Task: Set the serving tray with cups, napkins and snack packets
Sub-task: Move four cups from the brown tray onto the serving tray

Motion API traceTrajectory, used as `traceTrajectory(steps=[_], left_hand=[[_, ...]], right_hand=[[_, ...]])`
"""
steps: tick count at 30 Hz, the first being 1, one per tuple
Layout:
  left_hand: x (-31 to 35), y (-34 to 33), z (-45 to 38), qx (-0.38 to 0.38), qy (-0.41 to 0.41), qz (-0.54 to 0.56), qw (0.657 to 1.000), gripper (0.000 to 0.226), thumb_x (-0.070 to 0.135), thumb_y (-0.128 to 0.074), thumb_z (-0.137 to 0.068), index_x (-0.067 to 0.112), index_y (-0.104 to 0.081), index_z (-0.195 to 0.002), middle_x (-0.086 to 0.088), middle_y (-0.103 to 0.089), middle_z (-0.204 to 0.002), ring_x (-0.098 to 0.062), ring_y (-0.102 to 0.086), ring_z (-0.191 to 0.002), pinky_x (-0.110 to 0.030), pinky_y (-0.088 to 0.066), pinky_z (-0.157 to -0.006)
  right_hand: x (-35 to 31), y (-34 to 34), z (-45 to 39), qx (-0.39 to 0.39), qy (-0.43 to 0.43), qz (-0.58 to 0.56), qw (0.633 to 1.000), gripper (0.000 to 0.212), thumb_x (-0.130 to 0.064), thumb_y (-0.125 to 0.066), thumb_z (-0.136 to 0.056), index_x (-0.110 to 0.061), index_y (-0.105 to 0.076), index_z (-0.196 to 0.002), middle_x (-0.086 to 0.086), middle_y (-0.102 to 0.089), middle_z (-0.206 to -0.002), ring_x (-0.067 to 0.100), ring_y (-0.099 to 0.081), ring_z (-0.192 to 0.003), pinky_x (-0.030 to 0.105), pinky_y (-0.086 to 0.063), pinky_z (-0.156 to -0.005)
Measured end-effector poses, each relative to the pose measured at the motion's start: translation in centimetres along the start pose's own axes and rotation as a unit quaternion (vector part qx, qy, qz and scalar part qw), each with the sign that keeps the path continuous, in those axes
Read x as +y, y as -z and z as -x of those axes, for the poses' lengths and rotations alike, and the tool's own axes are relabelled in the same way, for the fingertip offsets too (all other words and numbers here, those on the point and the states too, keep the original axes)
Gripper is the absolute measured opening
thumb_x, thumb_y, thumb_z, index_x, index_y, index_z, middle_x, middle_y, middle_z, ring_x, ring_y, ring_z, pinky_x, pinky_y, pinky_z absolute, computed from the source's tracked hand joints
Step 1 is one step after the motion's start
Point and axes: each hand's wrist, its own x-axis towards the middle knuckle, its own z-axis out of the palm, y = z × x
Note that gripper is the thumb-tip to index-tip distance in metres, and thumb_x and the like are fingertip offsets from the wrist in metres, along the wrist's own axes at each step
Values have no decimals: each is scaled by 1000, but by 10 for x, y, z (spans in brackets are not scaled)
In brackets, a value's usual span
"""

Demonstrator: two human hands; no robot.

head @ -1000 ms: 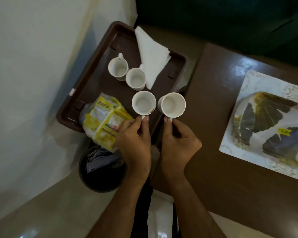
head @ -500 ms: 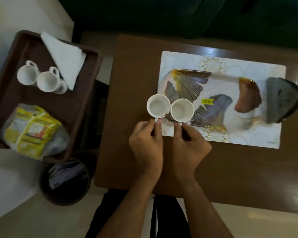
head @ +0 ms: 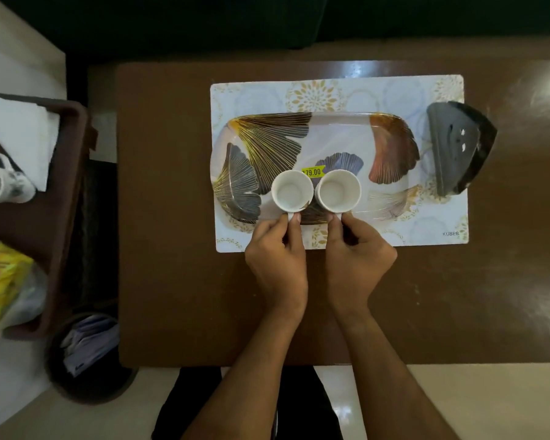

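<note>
A leaf-patterned serving tray (head: 388, 122) with a yellow price sticker lies on a white placemat (head: 346, 90) on the brown table. My left hand (head: 277, 258) pinches the handle of a white cup (head: 291, 193), and my right hand (head: 358, 258) pinches the handle of a second white cup (head: 338, 190). Both cups are upright, side by side over the tray's near middle; I cannot tell whether they touch it. At the far left, a brown tray (head: 67, 198) holds white napkins (head: 19, 134), another white cup (head: 0, 182) and yellow snack packets (head: 0, 281).
A dark wedge-shaped holder (head: 458, 154) stands at the placemat's right end. A round dark bin (head: 86, 357) with papers sits on the floor between the brown tray and the table (head: 178, 249). Dark furniture runs along the table's far side.
Both hands carried the two cups from the brown tray rightward to the patterned serving tray. The view swung right with them.
</note>
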Motion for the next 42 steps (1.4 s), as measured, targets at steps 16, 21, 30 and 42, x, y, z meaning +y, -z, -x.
traceTrajectory(steps=[16,21,30,42], left_hand=[[-3,-8,0,-2,-1,14,1000,13,23,-78,-97,13,-85,-100,2,-69,-73,-8,-59,-62,-12,-44,-62],[-2,-6,2,-5,5,11,1000,12,25,-79,-96,15,-85,-98,3,-67,-72,-8,-58,-61,-15,-45,-61],[-3,-5,1,-19,22,29,999,13,28,-78,-96,17,-84,-97,2,-71,-79,-8,-62,-66,-30,-55,-63],[-7,19,-8,-55,17,-5,998,35,46,-68,-100,16,-78,-114,4,-69,-103,-12,-67,-91,-20,-54,-76]], right_hand=[[10,-7,-10,-20,7,2,1000,10,-18,-80,-93,-8,-84,-94,4,-81,-82,18,-76,-72,38,-63,-72],[11,-5,-8,-24,-2,4,1000,10,-19,-80,-92,-9,-83,-92,4,-81,-81,19,-76,-72,45,-64,-71],[9,-6,-6,-16,-4,4,1000,9,-18,-79,-92,-9,-82,-92,3,-79,-80,17,-75,-73,38,-63,-74],[3,-6,4,59,35,98,993,41,-35,-79,-91,-3,-72,-117,12,-75,-114,29,-70,-110,46,-58,-96]])
